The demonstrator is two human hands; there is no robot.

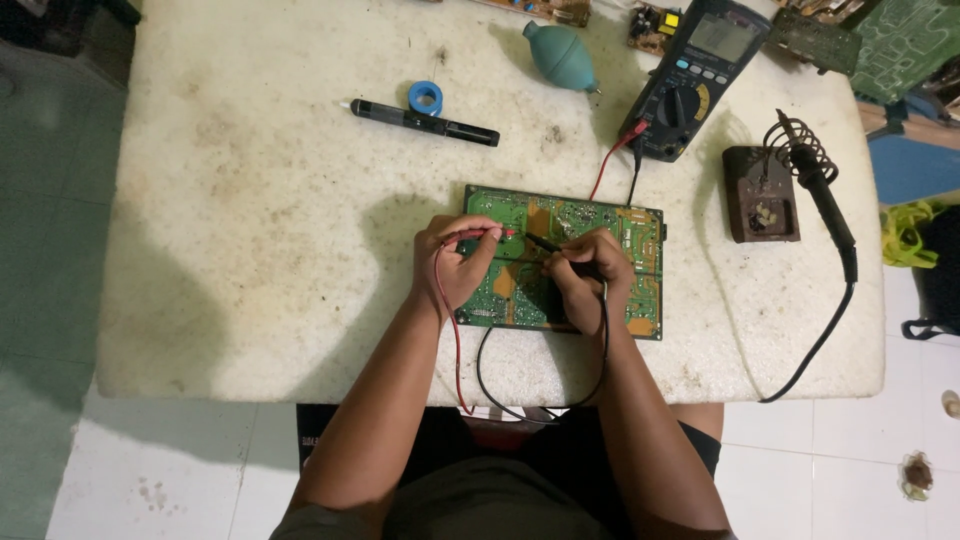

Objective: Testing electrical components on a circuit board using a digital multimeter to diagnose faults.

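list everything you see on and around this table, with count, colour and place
table: 1, stained white, fills the view
circuit board: 1, green, centre, under both hands
meter: 1, dark with yellow trim, top right of centre
red probe: 1, red lead, in left hand, tip on the board
black probe: 1, black lead, in right hand, tip on the board
soldering iron: 1, black, resting in coil stand, right
stand: 1, dark brown base, right
air bulb: 1, teal, top centre
tape roll: 1, blue, top
pen tool: 1, black with white tip, below the tape roll
spare boards: several, green, top right corner
left hand: 1, grip shut on red probe
right hand: 1, grip shut on black probe
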